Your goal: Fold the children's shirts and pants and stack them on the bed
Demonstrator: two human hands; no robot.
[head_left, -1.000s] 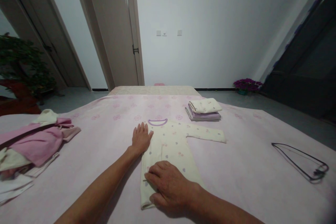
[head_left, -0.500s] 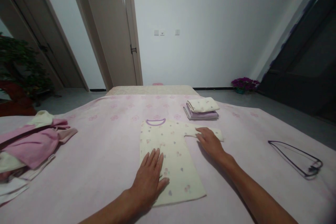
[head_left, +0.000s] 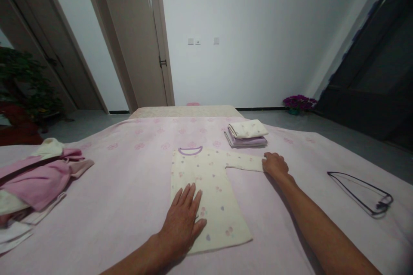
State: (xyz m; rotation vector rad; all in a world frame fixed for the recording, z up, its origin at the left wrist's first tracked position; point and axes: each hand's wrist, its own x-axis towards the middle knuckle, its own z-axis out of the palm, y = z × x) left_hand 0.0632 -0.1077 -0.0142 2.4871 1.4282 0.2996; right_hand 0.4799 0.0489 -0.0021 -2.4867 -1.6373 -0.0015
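A cream long-sleeved shirt with small heart and flower prints and a purple neckline lies flat on the pink bedcover. Only its right-hand sleeve shows, stretched out to the side; the other is out of sight. My left hand rests flat on the lower left of the shirt, fingers extended. At the sleeve's end, my right hand has its fingers curled over the cuff, which it hides.
A stack of folded clothes sits beyond the sleeve. To the left lies a heap of pink and white clothes. A black wire hanger is at the right. Purple flowers stand on the floor behind.
My right hand has slid right along the sleeve to its cuff, and the sleeve now lies smoother and straighter. My left hand has stayed on the shirt.
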